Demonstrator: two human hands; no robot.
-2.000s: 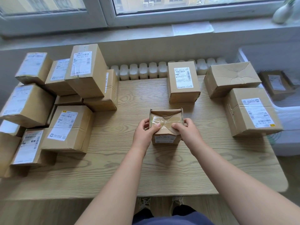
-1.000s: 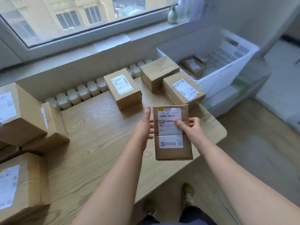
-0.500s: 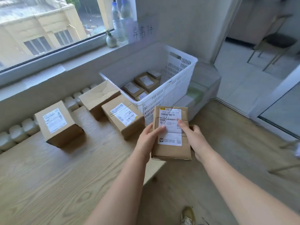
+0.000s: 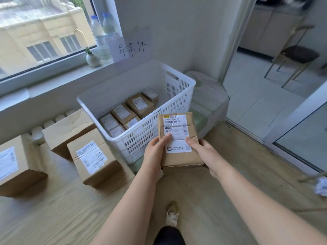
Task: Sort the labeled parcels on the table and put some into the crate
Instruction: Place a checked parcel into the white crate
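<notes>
Head view: the left hand [image 4: 153, 152] and right hand [image 4: 203, 149] grip a small brown parcel [image 4: 178, 140] from either side, thumbs pressed on its white label, holding it in the air just off the table's [image 4: 58, 206] end, at the near wall of the white crate [image 4: 141, 138]. Several labeled boxes lie inside the crate. Three more boxes sit on the table to the left, the nearest [image 4: 93, 158] label up.
</notes>
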